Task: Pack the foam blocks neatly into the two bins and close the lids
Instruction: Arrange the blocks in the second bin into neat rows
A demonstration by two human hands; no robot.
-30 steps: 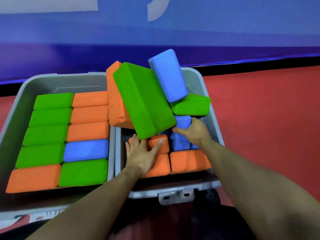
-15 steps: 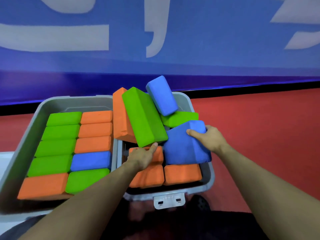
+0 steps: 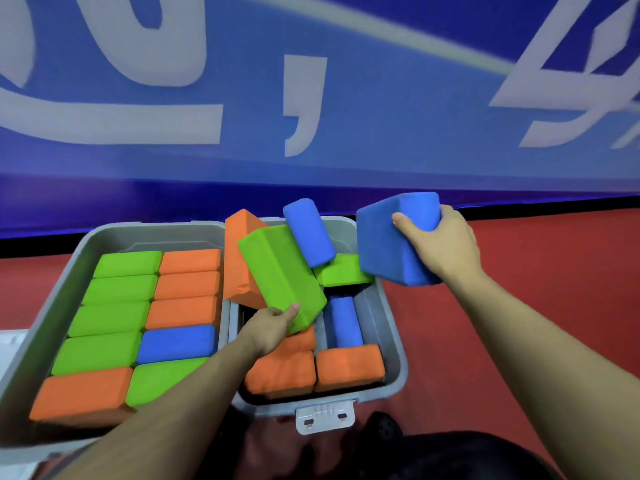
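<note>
The left bin (image 3: 104,237) holds a flat, tight layer of green, orange and one blue block; this packed layout appears complete, and no lid is on it. The left hand (image 3: 273,327) reaches into the right bin (image 3: 394,341), its grip pressing on the lower end of a tilted green block (image 3: 280,275), probably to steady the leaning pile. The fingers are hidden behind that block, so a full grasp cannot be confirmed. An orange block (image 3: 239,258), an upper blue block (image 3: 308,233) and a small green block (image 3: 343,271) lie askew across the right bin, not yet seated. Below them, flat orange blocks (image 3: 349,365) and an upright blue block (image 3: 344,320) form the started layer. The right hand (image 3: 440,244) holds a large blue block (image 3: 388,244) in a closed grip, raised above the bin's right rim, presumably lifted clear for repositioning. The blue wall (image 3: 311,98) carries large white characters, cropped and unreadable.
</note>
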